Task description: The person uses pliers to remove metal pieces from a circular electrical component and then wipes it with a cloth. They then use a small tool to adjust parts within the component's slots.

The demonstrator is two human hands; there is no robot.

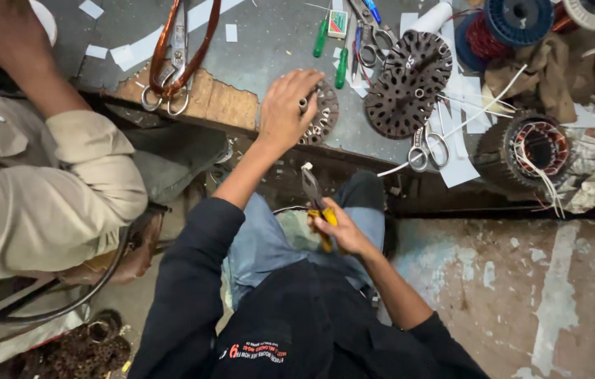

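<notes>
Rusty steel, a slotted disc [322,112], lies at the near edge of the bench [269,49], straight ahead of me and up from my lap. My left hand [287,105] is the nearer one: it rests on the disc's left side, fingers curled over the rim and gripping it, with a small metal stub showing between them. My right hand [343,231] sits well back, low over my knees, clenched round the yellow handles of pliers [315,203]. Their long axis runs from my fist up and slightly left, nose aimed at the disc, the tip just short of the bench edge and apart from the disc. To the right lie two larger discs [410,84], scissors [427,147] and a wound stator [539,147]. Another person's sleeve [51,182] fills my left.
</notes>
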